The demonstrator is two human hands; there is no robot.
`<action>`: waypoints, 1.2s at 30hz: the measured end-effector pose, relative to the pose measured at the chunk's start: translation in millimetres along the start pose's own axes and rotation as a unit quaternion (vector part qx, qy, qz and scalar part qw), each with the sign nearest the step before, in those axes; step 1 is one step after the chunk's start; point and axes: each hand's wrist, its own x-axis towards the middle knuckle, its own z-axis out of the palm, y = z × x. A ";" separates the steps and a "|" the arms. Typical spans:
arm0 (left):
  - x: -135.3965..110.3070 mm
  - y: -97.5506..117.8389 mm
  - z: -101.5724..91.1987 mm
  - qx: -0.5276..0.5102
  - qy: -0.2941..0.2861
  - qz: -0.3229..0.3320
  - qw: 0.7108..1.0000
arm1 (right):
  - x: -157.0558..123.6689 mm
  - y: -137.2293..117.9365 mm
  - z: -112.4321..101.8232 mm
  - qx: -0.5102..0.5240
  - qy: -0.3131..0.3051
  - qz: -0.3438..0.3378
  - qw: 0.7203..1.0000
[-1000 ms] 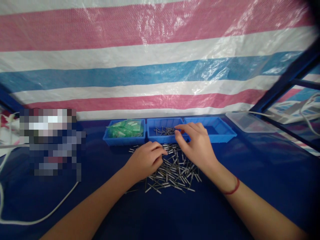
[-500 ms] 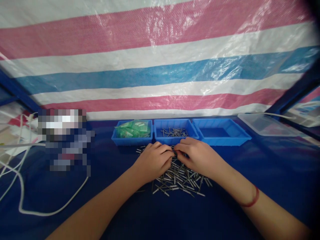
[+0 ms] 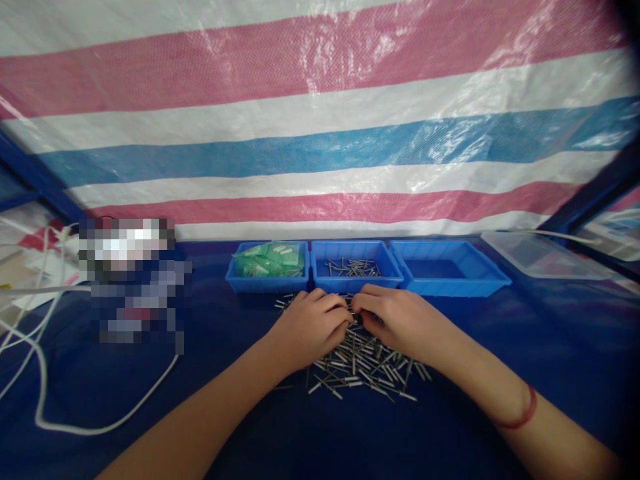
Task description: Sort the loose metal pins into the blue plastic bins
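Sheet (image 3: 320, 147): pink, white and blue stripes, slung across the back; creased, glare heaviest toward upper right.
Left bar (image 3: 50, 183): dark blue, slanting past the sheet's edge.
Right bar (image 3: 593, 190): dark blue, opposite slant.
Table (image 3: 530, 333): dark blue, glossy.
Patch (image 3: 133, 287): pixelated, on the table's left; contents unreadable.
Cable (image 3: 70, 427): white, loops over the table's left side, one end meeting the patch.
Papers (image 3: 30, 270): loose, far left, white cables crossing in front; something red near them, unclear.
Clear plastic (image 3: 545, 255): flat, right rear; lid or shallow tray, cannot tell.
Cord (image 3: 560, 235): pale, by the clear plastic's back edge.
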 end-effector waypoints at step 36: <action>1.1 -3.7 -3.6 -0.027 0.022 -0.027 0.999 | -0.8 -11.7 -10.2 0.125 -0.003 -0.013 0.992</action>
